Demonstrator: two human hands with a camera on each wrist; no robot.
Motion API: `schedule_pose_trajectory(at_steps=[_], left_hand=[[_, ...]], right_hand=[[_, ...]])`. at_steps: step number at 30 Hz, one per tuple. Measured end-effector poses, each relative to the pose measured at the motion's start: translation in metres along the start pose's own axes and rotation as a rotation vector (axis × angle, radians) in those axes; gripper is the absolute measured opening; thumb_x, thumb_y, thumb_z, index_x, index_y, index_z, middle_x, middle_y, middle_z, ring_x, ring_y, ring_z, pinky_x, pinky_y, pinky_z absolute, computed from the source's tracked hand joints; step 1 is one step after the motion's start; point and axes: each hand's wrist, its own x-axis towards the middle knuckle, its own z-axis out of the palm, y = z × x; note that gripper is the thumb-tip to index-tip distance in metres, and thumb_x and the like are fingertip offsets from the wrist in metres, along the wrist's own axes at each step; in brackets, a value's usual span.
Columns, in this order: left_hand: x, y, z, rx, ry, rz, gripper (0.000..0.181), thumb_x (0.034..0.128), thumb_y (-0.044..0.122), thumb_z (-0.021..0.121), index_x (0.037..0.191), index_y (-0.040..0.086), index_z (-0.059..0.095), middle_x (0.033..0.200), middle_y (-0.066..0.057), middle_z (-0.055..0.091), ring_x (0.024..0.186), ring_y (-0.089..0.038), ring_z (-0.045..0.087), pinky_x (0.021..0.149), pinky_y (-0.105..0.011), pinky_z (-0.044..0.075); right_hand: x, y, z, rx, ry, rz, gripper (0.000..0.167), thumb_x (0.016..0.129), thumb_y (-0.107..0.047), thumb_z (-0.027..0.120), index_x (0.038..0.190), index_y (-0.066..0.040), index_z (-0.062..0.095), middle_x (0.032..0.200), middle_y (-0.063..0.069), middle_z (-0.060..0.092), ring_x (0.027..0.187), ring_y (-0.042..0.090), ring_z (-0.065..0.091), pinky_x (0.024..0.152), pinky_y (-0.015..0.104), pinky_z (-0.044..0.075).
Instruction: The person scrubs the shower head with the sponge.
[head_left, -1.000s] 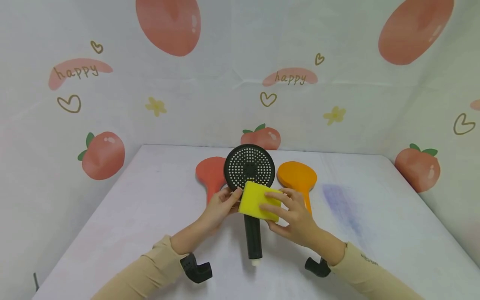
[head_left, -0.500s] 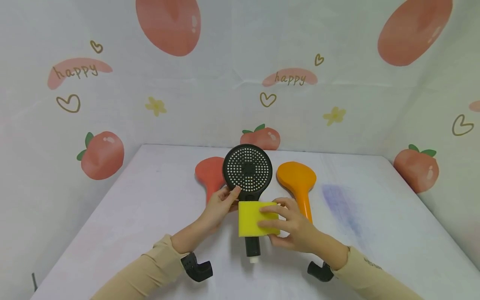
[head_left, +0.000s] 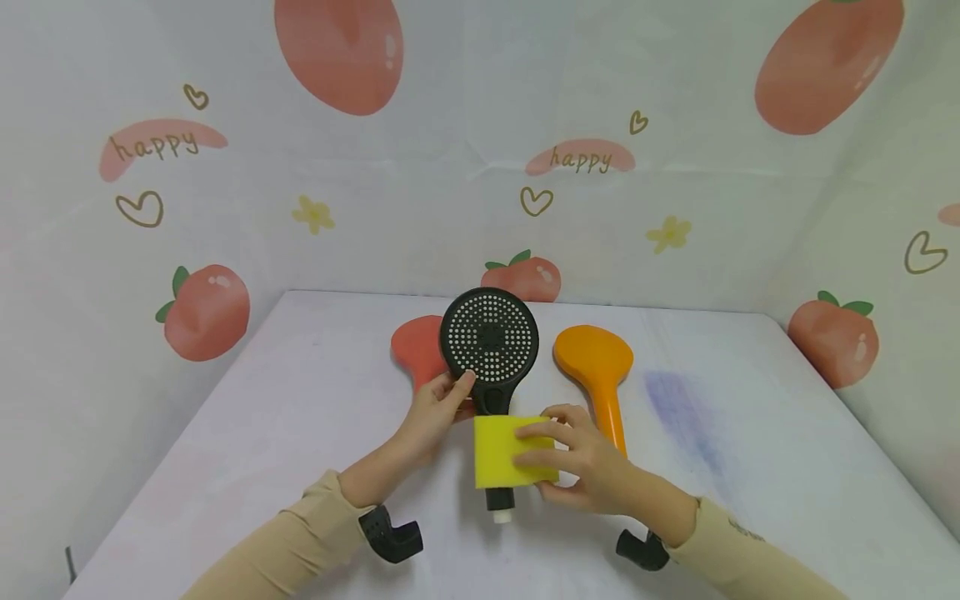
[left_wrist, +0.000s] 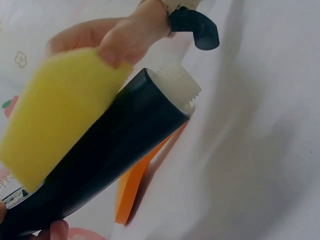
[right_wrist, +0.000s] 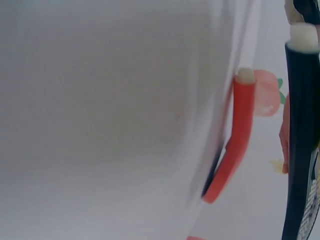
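Note:
A black shower head (head_left: 489, 335) with a round perforated face is held above the table, its handle pointing toward the person. The left hand (head_left: 433, 417) grips it at the neck, thumb on the rim. Over the front of the handle lies a yellow sponge (head_left: 497, 454), which the right hand (head_left: 588, 467) holds by its right side with spread, bent fingers. In the left wrist view the sponge (left_wrist: 60, 110) rests along the black handle (left_wrist: 125, 135), near its white threaded end (left_wrist: 177, 85). The right wrist view shows the black handle (right_wrist: 302, 110) at its right edge.
A red shower head (head_left: 417, 348) lies on the table (head_left: 285, 433) behind the left hand. An orange one (head_left: 594, 360) lies behind the right hand. Black curved pieces (head_left: 393, 537) sit at both wrists. A patterned cloth (head_left: 420, 208) stands behind the table.
The right hand has moved the sponge down the handle toward the white end, and the sponge has levelled from its tilt. The shower head has shifted slightly left with the left hand.

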Motion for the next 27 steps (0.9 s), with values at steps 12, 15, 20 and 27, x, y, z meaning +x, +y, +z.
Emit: schedule_pose_trajectory(at_steps=[12,15,20,27], left_hand=[[0.001,0.000,0.001,-0.016,-0.024,0.000,0.038,0.0980,0.025,0.047,0.121,-0.004,0.054,0.105,-0.016,0.066,0.081,-0.011,0.064,0.084,-0.034,0.056],[0.001,-0.001,0.001,-0.014,-0.039,0.007,0.040,0.0983,0.025,0.047,0.123,-0.006,0.052,0.107,-0.019,0.065,0.082,-0.011,0.064,0.085,-0.035,0.055],[0.001,-0.001,0.000,-0.016,-0.039,0.010,0.040,0.0985,0.026,0.046,0.124,-0.005,0.051,0.109,-0.019,0.064,0.082,-0.011,0.064,0.086,-0.035,0.055],[0.002,0.000,-0.002,-0.008,0.009,0.008,0.037,0.0987,0.025,0.046,0.120,-0.004,0.054,0.106,-0.018,0.067,0.081,-0.011,0.064,0.085,-0.034,0.055]], right_hand=[[-0.002,0.015,-0.002,-0.055,0.119,0.048,0.029,0.093,-0.032,0.042,0.098,-0.018,0.067,0.110,0.008,0.062,0.101,0.030,0.046,0.085,0.042,0.038],[-0.003,0.022,-0.002,-0.081,0.169,0.105,0.031,0.093,-0.032,0.042,0.096,-0.015,0.067,0.109,0.010,0.062,0.099,0.031,0.046,0.085,0.043,0.036],[-0.007,0.024,-0.001,-0.054,0.170,0.119,0.030,0.093,-0.033,0.043,0.097,-0.016,0.067,0.109,0.010,0.061,0.098,0.028,0.045,0.084,0.042,0.034],[-0.011,0.014,0.000,0.034,0.117,0.023,0.026,0.091,-0.033,0.047,0.099,-0.018,0.066,0.109,0.006,0.060,0.098,0.023,0.045,0.085,0.037,0.035]])
